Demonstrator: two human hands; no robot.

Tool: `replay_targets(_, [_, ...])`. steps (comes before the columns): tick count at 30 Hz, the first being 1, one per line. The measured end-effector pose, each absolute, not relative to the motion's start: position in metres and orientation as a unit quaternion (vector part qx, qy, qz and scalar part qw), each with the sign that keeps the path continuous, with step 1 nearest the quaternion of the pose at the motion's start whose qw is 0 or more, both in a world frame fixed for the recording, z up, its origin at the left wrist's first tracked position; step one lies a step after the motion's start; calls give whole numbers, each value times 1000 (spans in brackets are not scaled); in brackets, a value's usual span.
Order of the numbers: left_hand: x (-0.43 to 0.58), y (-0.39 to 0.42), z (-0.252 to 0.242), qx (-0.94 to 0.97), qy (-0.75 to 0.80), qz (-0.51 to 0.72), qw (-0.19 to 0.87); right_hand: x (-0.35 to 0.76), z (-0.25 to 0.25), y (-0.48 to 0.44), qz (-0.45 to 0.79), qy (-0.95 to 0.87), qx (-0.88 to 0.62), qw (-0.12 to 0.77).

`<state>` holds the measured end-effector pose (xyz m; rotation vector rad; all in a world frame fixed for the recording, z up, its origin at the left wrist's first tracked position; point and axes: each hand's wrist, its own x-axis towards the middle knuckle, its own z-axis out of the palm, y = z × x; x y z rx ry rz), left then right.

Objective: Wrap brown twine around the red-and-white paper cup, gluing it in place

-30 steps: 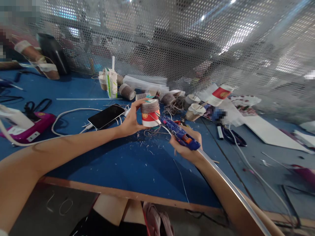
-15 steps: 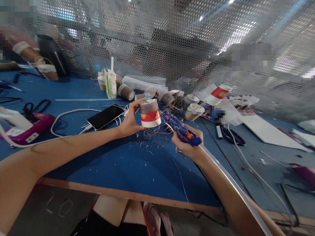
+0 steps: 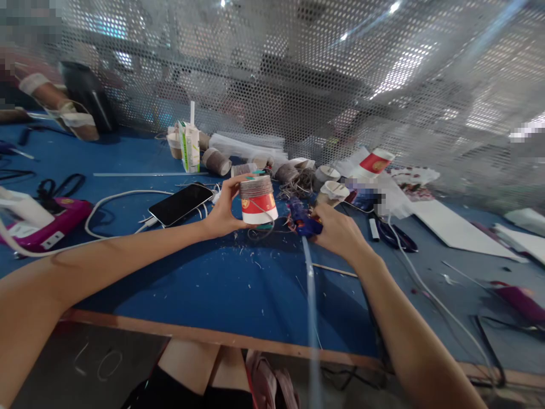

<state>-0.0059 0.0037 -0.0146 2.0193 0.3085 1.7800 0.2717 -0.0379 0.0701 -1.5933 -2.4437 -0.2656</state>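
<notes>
My left hand (image 3: 222, 211) is closed round a red and white paper cup (image 3: 259, 211), its upper part wound with grey-brown cord. A loose end of the cord hangs across the cup's front. To the right, my right hand (image 3: 338, 230) grips a blue hot glue gun (image 3: 307, 218), somewhat blurred by motion. A long clear glue stick (image 3: 310, 284) runs from the gun back toward me, past the table edge. The gun and the cup are apart. Behind them lies a tangle of the same cord (image 3: 298, 184).
A phone (image 3: 181, 203) with a white cable lies left of the cup. Farther left is a magenta power strip (image 3: 70, 218). A drink carton (image 3: 191, 147) and several cord-wrapped cups stand at the back before a perforated metal screen (image 3: 238, 68). Scissors (image 3: 398, 236) lie right.
My right hand has turned the glue gun, swinging its long glue stick from along my right forearm to the left, toward the middle. The left hand keeps the cup in nearly the same place.
</notes>
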Motion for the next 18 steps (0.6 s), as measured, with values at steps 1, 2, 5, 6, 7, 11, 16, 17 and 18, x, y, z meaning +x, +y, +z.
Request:
replay_targets(1, [-6,3,-15,728,116,640,217,278,72,-35,-92,-827,-549,81])
replay_targets(2, [-6,3,-15,727,122,639,222,284,74,-32,-86,-831,-545,73])
replay_targets(5, [-5,4,-15,721,142,632,245,296,79,-30,-51,-862,-489,125])
replay_targets(6, [-5,4,-16,718,150,631,254,296,80,-31,-42,-870,-466,157])
replay_targets(7, [-5,5,-16,713,158,630,263,294,80,-33,-32,-874,-444,194])
replay_targets(11, [-5,8,-18,701,178,629,285,263,71,-50,78,-847,-375,368])
replay_targets(16, [-6,6,-19,702,172,631,284,211,48,-74,368,-755,-365,401])
replay_targets(17, [-6,6,-19,702,173,629,285,205,46,-76,423,-739,-355,385])
replay_targets(18, [-6,6,-19,701,174,629,288,201,46,-78,468,-724,-342,375])
